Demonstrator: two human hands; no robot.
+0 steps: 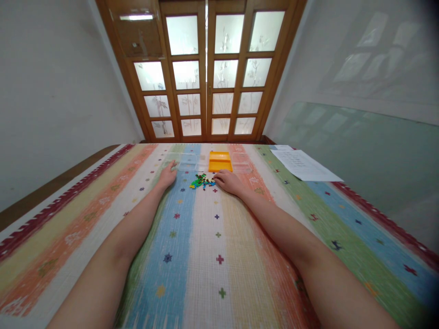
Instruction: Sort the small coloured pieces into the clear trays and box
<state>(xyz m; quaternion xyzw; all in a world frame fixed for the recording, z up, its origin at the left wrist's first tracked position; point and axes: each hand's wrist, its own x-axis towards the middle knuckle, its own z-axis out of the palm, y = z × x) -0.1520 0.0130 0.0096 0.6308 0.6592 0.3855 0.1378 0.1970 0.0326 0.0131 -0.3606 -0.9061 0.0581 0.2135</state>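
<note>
A small pile of green, blue, yellow and dark pieces (202,181) lies on the striped tablecloth (206,237). My right hand (228,181) rests at the right edge of the pile, its fingertips drawn together at the pieces; whatever they pinch is too small to make out. Left of the pile, my left hand (168,175) lies on the cloth with its fingers apart, near a clear plastic container (187,161). Just beyond my right hand stands an orange tray (220,161) with a divider across it.
Another clear container (242,163) is right of the orange tray. Printed paper sheets (305,165) lie at the table's far right. Wooden doors with glass panes (206,73) rise past the far edge, and walls flank both sides.
</note>
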